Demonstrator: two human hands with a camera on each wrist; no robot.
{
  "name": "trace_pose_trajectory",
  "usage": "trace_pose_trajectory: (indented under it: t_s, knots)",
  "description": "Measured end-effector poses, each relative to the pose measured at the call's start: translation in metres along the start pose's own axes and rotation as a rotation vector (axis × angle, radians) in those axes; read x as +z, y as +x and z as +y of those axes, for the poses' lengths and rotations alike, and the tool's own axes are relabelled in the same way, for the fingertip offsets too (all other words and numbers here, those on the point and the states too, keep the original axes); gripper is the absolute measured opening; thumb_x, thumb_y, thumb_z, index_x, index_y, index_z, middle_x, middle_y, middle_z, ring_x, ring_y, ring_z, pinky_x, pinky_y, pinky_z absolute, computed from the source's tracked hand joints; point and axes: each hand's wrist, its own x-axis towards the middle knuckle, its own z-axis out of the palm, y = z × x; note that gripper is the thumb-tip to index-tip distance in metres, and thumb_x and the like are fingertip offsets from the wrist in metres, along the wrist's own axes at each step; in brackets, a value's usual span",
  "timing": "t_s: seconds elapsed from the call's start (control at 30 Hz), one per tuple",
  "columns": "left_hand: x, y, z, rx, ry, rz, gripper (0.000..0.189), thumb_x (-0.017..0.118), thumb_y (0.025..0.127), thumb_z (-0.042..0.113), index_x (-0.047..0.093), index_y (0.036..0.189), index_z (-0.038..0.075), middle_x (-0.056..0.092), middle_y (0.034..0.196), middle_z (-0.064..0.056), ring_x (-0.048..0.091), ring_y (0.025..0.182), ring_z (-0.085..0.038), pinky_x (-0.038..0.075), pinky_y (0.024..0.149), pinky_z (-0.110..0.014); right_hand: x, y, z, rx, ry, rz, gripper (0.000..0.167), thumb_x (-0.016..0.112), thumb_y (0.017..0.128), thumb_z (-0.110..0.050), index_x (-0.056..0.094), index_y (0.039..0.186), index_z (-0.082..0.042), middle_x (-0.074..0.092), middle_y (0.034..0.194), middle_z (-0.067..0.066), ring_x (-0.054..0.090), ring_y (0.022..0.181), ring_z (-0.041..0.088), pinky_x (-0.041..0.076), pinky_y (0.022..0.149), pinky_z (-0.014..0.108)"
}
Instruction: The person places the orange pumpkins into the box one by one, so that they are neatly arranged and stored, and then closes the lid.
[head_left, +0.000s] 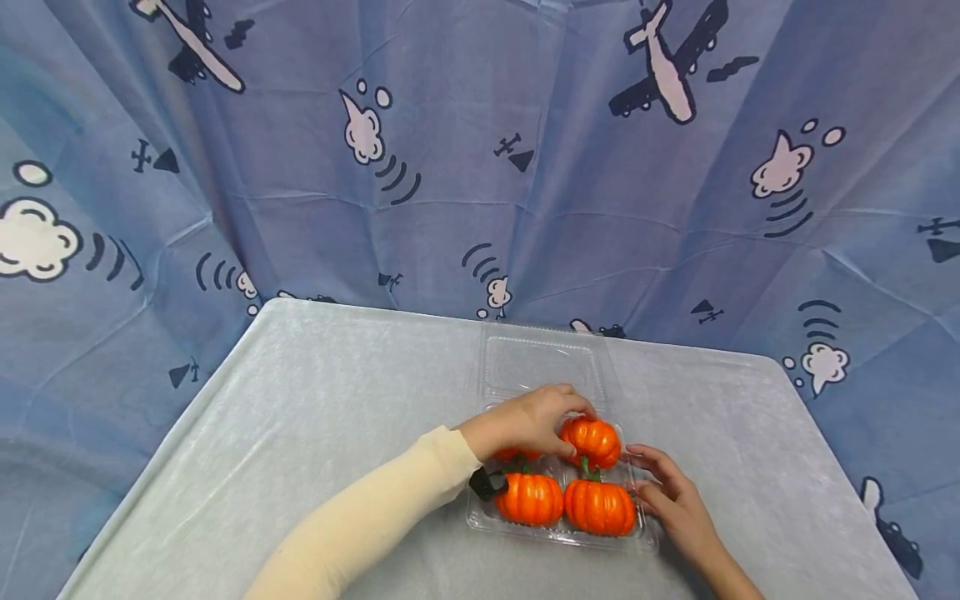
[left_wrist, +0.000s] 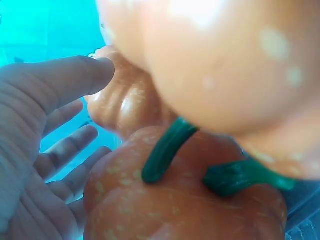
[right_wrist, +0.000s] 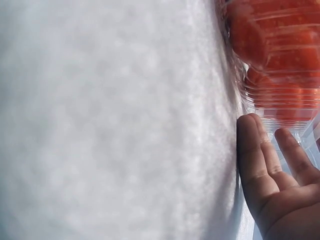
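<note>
Several orange toy pumpkins (head_left: pixel 599 507) with green stems sit in a clear plastic clamshell box (head_left: pixel 562 534). My left hand (head_left: pixel 534 421) reaches over the box, next to the back right pumpkin (head_left: pixel 592 442). In the left wrist view its thumb overlaps that pumpkin, and the other fingers are spread beside it. A back left pumpkin (head_left: pixel 517 454) is mostly hidden under the left hand and wrist. At the box's right side is my right hand (head_left: pixel 672 498), its fingertips right at the wall. The right wrist view shows these fingers mostly straight.
The clear lid (head_left: pixel 542 367) lies folded back behind the box. Beneath is a table with a pale grey cloth (head_left: pixel 360 375). A blue patterned curtain (head_left: pixel 450 150) hangs along the table's far edge. A small black device (head_left: pixel 487 483) is at the left wrist.
</note>
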Motion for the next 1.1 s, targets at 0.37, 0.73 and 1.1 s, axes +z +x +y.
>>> trace_pose_trajectory:
  t_s: [0.37,0.73,1.1]
  knots:
    - [-0.008,-0.014,-0.010,0.003,-0.074,0.044,0.046,0.072,0.084,0.023,0.059,0.128,0.014,0.060,0.125,-0.004,0.057,0.113,-0.019,0.043,0.098,-0.020,-0.001,0.001,-0.001,0.013,-0.010,0.001,0.041,0.046,0.095,0.005,0.038,0.135,0.006,0.061,0.120,-0.015,0.067,0.089,0.006,0.057,0.071,0.024]
    - [-0.020,-0.037,-0.026,-0.039,-0.141,0.181,0.042,0.068,0.087,0.025,0.060,0.126,0.013,0.061,0.122,-0.005,0.058,0.107,-0.019,0.047,0.092,-0.023,0.000,0.000,-0.002,0.067,-0.072,0.031,0.041,0.049,0.095,0.003,0.038,0.135,0.006,0.061,0.118,-0.019,0.066,0.087,0.005,0.057,0.071,0.024]
    - [-0.030,-0.057,-0.051,-0.142,-0.237,0.368,0.037,0.070,0.085,0.022,0.062,0.120,0.012,0.063,0.121,-0.005,0.061,0.102,-0.021,0.053,0.085,-0.033,0.001,-0.001,-0.002,0.049,-0.039,0.017,0.042,0.048,0.095,0.004,0.038,0.135,0.005,0.061,0.119,-0.017,0.066,0.087,0.007,0.057,0.071,0.024]
